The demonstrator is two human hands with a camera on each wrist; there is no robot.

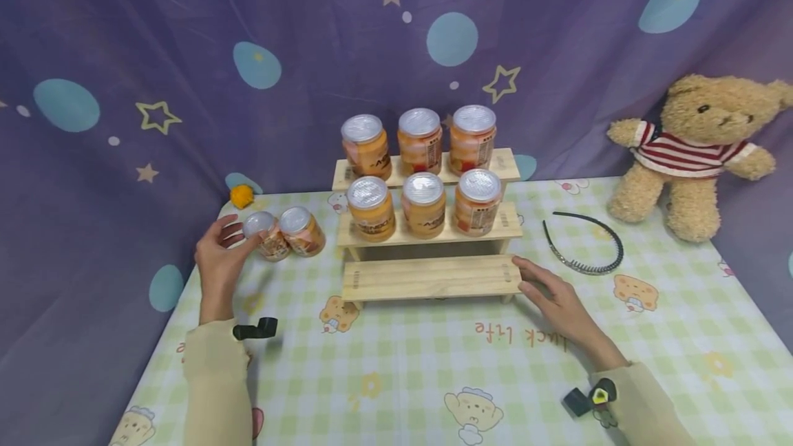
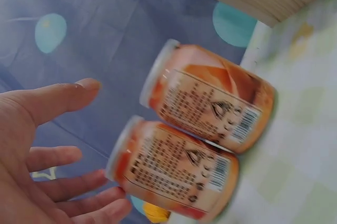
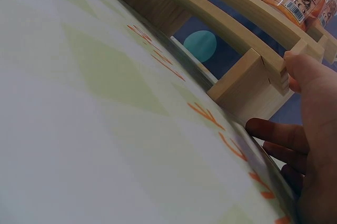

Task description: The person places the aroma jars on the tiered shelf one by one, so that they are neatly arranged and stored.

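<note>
Two jars with orange contents and silvery lids stand side by side on the left of the table. My left hand (image 1: pixel 221 253) is beside the outer jar (image 1: pixel 268 236), fingers spread and thumb apart from them; the inner jar (image 1: pixel 302 231) stands to its right. In the left wrist view, the fingers (image 2: pixel 100 197) are close to the outer jar's lid, and whether they touch it is unclear. At the right end of a three-step wooden rack (image 1: pixel 430 277), my right hand (image 1: pixel 560 305) rests its thumb (image 3: pixel 297 66) against the lowest step's corner, the other fingers beside it.
Three similar jars (image 1: pixel 420 143) stand on the rack's top step and three more jars (image 1: pixel 424 205) on the middle step. A black headband (image 1: pixel 619 246) lies right of the rack. Behind it sits a teddy bear (image 1: pixel 688 150). A small yellow ball (image 1: pixel 241 196) is at the back left.
</note>
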